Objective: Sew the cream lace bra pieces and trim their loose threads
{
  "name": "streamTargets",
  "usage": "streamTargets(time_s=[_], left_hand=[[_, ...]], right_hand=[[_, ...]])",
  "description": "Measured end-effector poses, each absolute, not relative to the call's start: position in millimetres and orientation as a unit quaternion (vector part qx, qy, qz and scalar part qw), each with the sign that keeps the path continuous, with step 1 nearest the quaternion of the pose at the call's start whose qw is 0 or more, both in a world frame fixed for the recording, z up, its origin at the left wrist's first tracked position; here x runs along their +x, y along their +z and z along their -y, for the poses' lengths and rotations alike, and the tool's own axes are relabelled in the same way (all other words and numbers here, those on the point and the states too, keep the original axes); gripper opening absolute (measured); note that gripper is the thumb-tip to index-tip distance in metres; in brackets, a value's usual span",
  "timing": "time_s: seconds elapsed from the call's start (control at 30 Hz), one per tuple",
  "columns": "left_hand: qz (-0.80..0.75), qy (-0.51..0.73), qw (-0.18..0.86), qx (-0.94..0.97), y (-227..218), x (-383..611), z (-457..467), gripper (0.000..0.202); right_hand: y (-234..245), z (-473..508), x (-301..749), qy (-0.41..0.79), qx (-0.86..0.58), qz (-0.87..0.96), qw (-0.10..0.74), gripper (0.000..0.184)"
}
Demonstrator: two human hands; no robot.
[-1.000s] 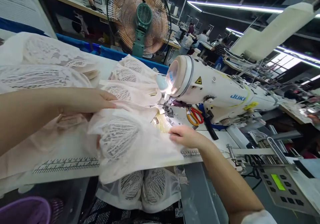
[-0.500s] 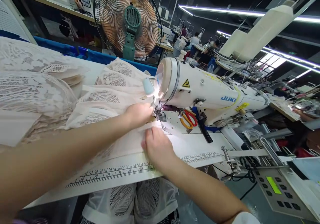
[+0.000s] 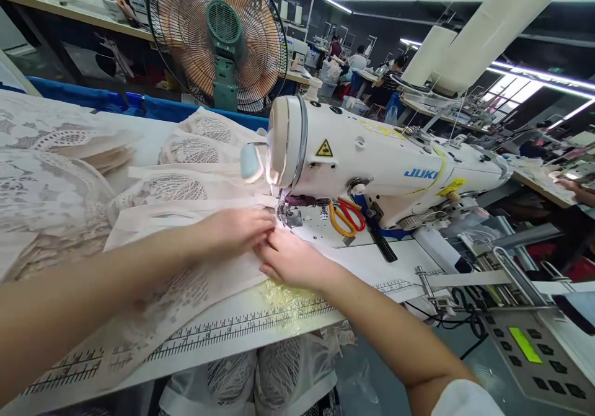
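Note:
Both hands meet on a pale lace garment piece [image 3: 186,286] just in front of the needle area of a white sewing machine [image 3: 344,149]. My left hand [image 3: 237,233] grips the fabric from the left, fingertips close to the presser foot [image 3: 286,213]. Against it, my right hand [image 3: 295,260] pinches the fabric's edge with curled fingers. The exact grip is partly hidden where the fingers overlap. More of the lace trails left and down over the printed ruler on the table [image 3: 223,329].
Stacked lace pieces [image 3: 51,180] lie at the left. Orange- and red-handled scissors [image 3: 344,217] rest by the machine arm. A large fan [image 3: 223,38] stands behind. A control panel [image 3: 534,354] is at lower right, and lace pieces [image 3: 279,372] hang below the table edge.
My hands have come together in front of the presser foot; the left has moved down toward the right. The fabric's lower edge has shifted, and the camera view has turned slightly right.

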State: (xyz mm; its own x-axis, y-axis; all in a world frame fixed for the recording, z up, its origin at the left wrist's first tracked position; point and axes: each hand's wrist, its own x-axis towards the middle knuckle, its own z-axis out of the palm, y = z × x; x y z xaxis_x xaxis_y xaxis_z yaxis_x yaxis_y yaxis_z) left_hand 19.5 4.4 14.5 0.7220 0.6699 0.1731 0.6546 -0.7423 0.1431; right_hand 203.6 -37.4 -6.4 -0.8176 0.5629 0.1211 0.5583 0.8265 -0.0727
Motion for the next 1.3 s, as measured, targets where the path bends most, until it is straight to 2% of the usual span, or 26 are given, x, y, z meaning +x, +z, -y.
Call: streamTargets(time_s=[0.07, 0.17, 0.6, 1.0, 1.3], left_hand=[[-0.316, 0.1, 0.051, 0.942, 1.3, 13.7, 9.0, 0.041], [-0.344, 0.097, 0.047, 0.933, -13.2, 13.4, 17.0, 0.047], [-0.349, 0.095, -0.012, 0.932, -11.2, 23.8, 4.2, 0.042], [-0.278, 0.131, 0.035, 0.951, -1.8, 19.9, 5.5, 0.03], [-0.304, 0.131, 0.033, 0.943, -3.8, 23.0, -0.5, 0.04]], right_hand=[[-9.5, 40.3, 205.2, 0.019, -0.302, 0.949, 0.085, 0.034], [-17.4, 50.1, 211.6, 0.011, -0.317, 0.94, 0.13, 0.033], [-24.6, 71.2, 234.5, -0.019, -0.32, 0.908, 0.271, 0.03], [-13.3, 71.5, 234.0, 0.052, -0.295, 0.925, 0.235, 0.02], [-13.7, 70.6, 233.7, 0.057, -0.301, 0.922, 0.237, 0.02]])
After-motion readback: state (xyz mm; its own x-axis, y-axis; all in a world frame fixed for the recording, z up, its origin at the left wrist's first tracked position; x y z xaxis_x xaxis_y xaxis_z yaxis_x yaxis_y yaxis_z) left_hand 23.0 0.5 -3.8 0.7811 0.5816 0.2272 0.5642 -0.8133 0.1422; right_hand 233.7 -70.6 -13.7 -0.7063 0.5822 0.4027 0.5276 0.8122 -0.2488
